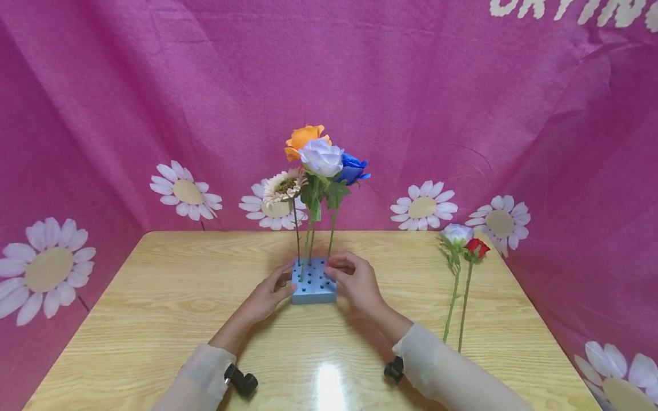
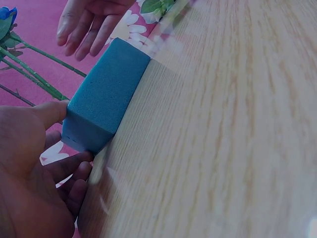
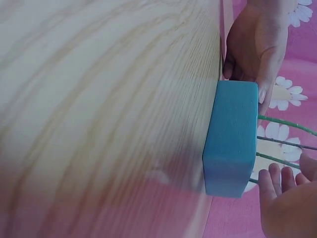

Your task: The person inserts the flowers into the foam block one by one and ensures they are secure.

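A light-blue foam block (image 1: 314,297) with rows of holes sits on the table. Standing in it by their stems are an orange rose (image 1: 304,140), a pale lavender rose (image 1: 322,158), a blue rose (image 1: 352,169) and a cream daisy-like flower (image 1: 284,187). My left hand (image 1: 265,298) holds the block's left side; in the left wrist view its thumb (image 2: 52,113) lies at the top edge and the fingers near the lower corner. By the block's right rear corner, my right hand (image 1: 358,281) has loosely bent fingers (image 3: 267,184) beside the stems, with nothing gripped.
Toward the table's right side lie another pale lavender rose (image 1: 456,233) and a red rose (image 1: 478,248), stems pointing toward me. A pink cloth (image 1: 390,85) printed with white daisies surrounds the wooden table (image 1: 169,285) at the back and sides.
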The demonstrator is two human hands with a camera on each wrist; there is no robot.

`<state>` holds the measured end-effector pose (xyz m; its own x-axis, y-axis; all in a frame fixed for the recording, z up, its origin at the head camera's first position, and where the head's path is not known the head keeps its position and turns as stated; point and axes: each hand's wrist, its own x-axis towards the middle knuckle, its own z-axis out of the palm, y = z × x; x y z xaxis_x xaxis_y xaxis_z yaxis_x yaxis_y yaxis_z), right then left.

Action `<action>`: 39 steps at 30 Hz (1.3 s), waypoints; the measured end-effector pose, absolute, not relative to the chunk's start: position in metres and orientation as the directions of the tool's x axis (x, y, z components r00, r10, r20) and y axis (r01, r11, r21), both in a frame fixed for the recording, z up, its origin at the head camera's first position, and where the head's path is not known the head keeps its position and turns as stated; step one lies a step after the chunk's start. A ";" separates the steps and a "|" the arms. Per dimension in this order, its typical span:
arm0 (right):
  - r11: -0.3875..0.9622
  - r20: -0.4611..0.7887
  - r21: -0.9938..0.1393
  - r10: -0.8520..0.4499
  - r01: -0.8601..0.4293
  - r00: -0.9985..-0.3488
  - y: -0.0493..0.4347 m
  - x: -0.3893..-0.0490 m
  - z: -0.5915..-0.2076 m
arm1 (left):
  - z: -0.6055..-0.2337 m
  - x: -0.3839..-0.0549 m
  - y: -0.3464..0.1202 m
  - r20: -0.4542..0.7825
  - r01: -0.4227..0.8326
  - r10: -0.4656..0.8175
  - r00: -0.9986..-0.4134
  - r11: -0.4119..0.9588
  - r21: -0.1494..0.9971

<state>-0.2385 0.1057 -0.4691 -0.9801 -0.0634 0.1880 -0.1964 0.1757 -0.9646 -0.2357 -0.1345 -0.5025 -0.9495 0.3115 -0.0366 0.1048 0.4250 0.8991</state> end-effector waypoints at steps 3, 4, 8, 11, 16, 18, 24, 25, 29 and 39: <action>0.176 0.185 -0.965 -0.058 -0.192 -0.981 0.111 -0.236 -0.469 | -0.502 -0.236 -0.134 -0.037 0.103 0.312 -0.949 0.422 0.901; 0.180 0.183 -0.965 -0.057 -0.190 -0.982 0.113 -0.236 -0.469 | -0.502 -0.236 -0.134 -0.038 0.103 0.310 -0.950 0.424 0.900; 0.205 0.177 -0.962 -0.046 -0.183 -0.983 0.121 -0.233 -0.470 | -0.502 -0.235 -0.134 -0.046 0.093 0.303 -0.952 0.427 0.900; 0.211 0.157 -0.964 -0.033 -0.161 -0.987 0.126 -0.227 -0.464 | -0.502 -0.235 -0.135 -0.053 0.085 0.298 -0.953 0.431 0.899; 0.210 0.128 -0.969 -0.009 -0.126 -0.992 0.140 -0.225 -0.466 | -0.503 -0.235 -0.135 -0.045 0.095 0.305 -0.951 0.430 0.898; 0.208 0.126 -0.970 0.006 -0.122 -0.992 0.148 -0.228 -0.474 | -0.503 -0.235 -0.135 -0.043 0.097 0.305 -0.951 0.429 0.898; 0.215 0.123 -0.970 0.030 -0.114 -0.992 0.171 -0.224 -0.476 | -0.502 -0.235 -0.135 -0.051 0.087 0.296 -0.954 0.436 0.896; 0.217 0.121 -0.970 0.034 -0.110 -0.992 0.175 -0.223 -0.477 | -0.502 -0.235 -0.135 -0.050 0.089 0.297 -0.953 0.436 0.896; 0.233 0.115 -0.967 0.051 -0.100 -0.992 0.190 -0.219 -0.478 | -0.503 -0.235 -0.136 -0.030 0.111 0.307 -0.951 0.429 0.897; 0.235 0.092 -0.970 0.126 -0.061 -0.988 0.227 -0.206 -0.477 | -0.506 -0.238 -0.135 -0.051 0.086 0.317 -0.947 0.403 0.911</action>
<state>-0.2058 0.2270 -0.4771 -0.9878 0.1257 0.0921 -0.0606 0.2347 -0.9702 -0.2376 -0.1350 -0.5055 -0.9471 0.3167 -0.0509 0.0859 0.4034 0.9110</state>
